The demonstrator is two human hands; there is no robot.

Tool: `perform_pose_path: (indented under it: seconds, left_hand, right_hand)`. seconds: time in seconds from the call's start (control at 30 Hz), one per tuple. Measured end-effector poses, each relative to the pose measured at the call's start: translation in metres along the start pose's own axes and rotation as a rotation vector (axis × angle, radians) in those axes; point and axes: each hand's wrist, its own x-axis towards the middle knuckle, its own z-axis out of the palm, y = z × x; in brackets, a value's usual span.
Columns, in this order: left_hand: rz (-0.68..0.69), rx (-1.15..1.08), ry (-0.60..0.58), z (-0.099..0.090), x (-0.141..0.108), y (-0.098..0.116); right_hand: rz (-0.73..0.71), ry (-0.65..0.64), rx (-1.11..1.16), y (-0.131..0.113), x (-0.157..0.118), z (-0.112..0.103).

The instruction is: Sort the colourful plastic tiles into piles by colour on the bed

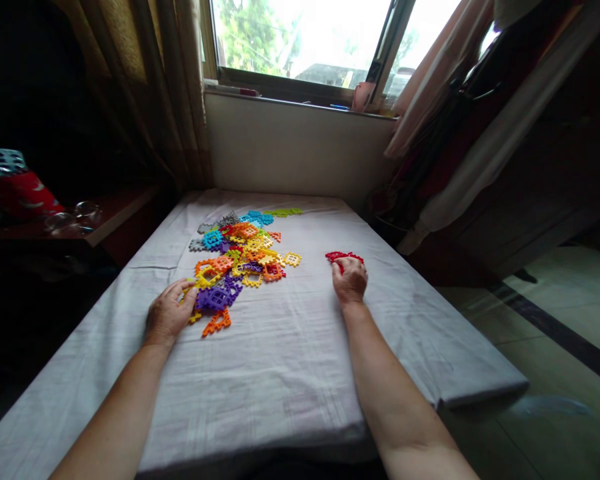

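Note:
A pile of toothed plastic building pieces (253, 250) in yellow, orange, purple, blue, grey and other colours lies left of the table's middle. My left hand (169, 312) rests at the pile's near left edge, fingers extended over yellow pieces beside a purple cluster (215, 297). An orange triangular piece (217, 323) lies just to its right. Apart from the pile, my right hand (351, 280) has its fingers curled down on red building pieces (337, 255). The hand partly covers these red pieces, and its fingertips are hidden.
A pale cloth covers the table (270, 387). Lime green pieces (285, 212) lie at the pile's far side. On the left stands a side table (125, 210) with a red patterned object (23, 193) and glasses (75, 215). Clothes (460, 153) hang at the right, by the window.

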Motion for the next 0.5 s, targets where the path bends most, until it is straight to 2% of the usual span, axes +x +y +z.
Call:
perform_pose_path:
  seconds: [0.1, 0.17, 0.27, 0.43, 0.5]
  left_hand:
    - [-0.004, 0.003, -0.003, 0.0, 0.0, 0.0]
    - [-0.003, 0.008, -0.007, 0.0, 0.0, 0.0]
    - [-0.001, 0.026, -0.016, 0.001, 0.0, 0.0]
    - [-0.001, 0.068, -0.024, 0.002, 0.0, -0.001]
    - [-0.001, 0.074, -0.029, 0.002, -0.001, 0.0]
  right_hand:
    - [-0.252, -0.225, 0.028, -0.042, -0.015, 0.007]
    - [-0.325, -0.341, -0.002, -0.07, -0.027, 0.012]
    - [-0.391, -0.45, -0.044, -0.1, -0.043, 0.016]
    - [-0.58, -0.55, 0.065, -0.113, -0.057, 0.014]
    - [-0.555, -0.537, 0.089, -0.111, -0.056, 0.014]
